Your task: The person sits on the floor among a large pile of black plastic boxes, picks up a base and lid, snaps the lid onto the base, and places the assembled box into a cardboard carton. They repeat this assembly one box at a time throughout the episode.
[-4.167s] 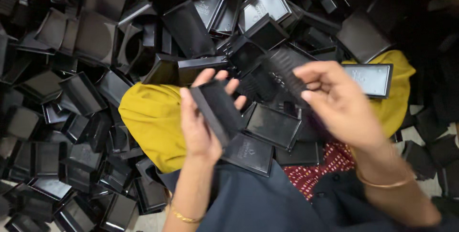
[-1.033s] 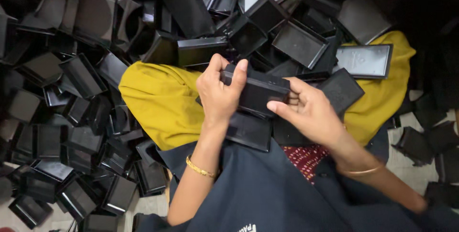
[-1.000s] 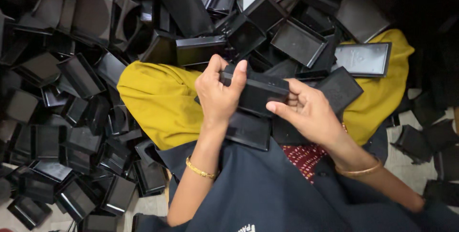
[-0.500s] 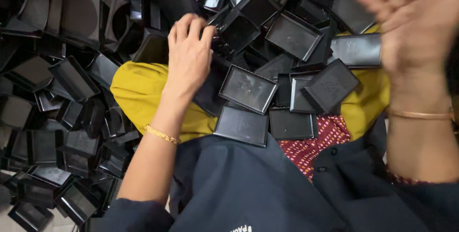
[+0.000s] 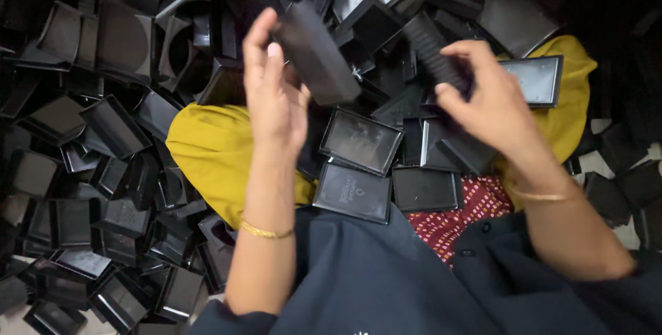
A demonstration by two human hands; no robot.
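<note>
A heap of black plastic box parts (image 5: 103, 135) covers nearly the whole surface, filling the upper and left parts of the frame and running down the left edge; most are shallow rectangular trays and lids lying at all angles, some open side up, some tipped on edge. Only small patches of pale floor (image 5: 14, 318) show, at the lower left corner and at the right edge. The person sits among them: yellow fabric (image 5: 207, 155) spreads across the lap in the middle of the frame, red patterned cloth (image 5: 462, 221) shows below centre, and a dark blue garment (image 5: 372, 287) fills the bottom.

Several flat black lids (image 5: 360, 140) lie on the lap between the two arms, just beside one another, their glossy faces up. Another glossy lid (image 5: 541, 80) rests on the yellow fabric at the right.

The left hand (image 5: 276, 97), above centre left, is raised with fingers curled around a black box half (image 5: 317, 52), which is tilted and blurred. The right hand (image 5: 483, 104), right of centre, is closed around a second black piece (image 5: 434, 52) that sticks up and to the left from its fingers; its exact shape is too blurred to tell. The two held pieces are near each other but apart. A thin gold bangle (image 5: 265, 231) circles each wrist.
</note>
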